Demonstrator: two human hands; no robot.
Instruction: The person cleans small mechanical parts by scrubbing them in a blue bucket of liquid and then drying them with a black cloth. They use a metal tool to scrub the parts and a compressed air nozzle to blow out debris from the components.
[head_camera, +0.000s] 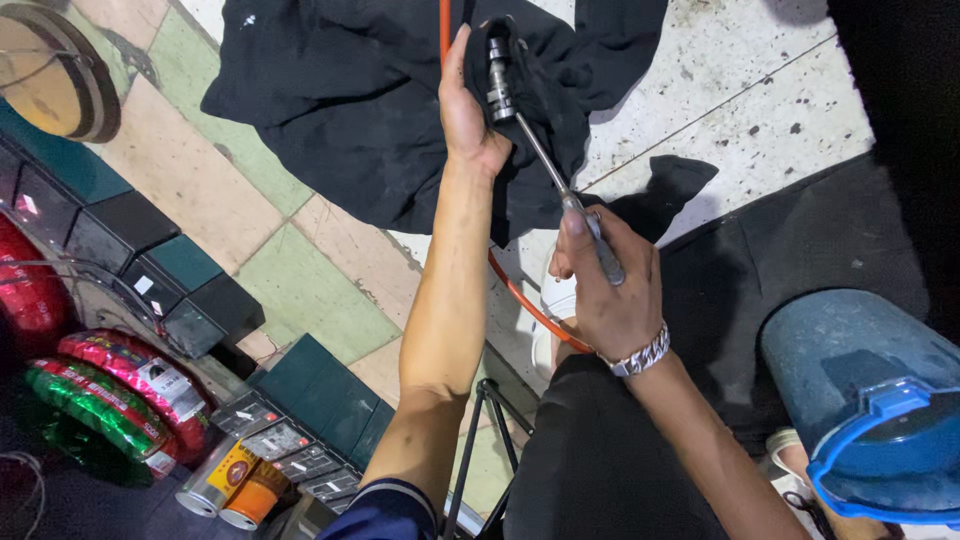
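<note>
The right hand (610, 295) is gripping a metal rod (560, 185), fingers clamped round its lower end. Farther out, the left hand (468, 105) is closing on the rod's socket head (499, 72), partly hiding an orange tube (445, 25) against black cloth (350, 110).

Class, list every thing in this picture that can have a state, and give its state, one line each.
Left hand: closed around the head of the ratchet wrench.
Right hand: gripping the wrench handle.
Ratchet wrench: held slanted between both hands.
Black cloth: crumpled, spread on the floor.
Orange hose: lying curved under the arms.
Blue bucket: lid on.
Two cans: lying on their sides.
</note>
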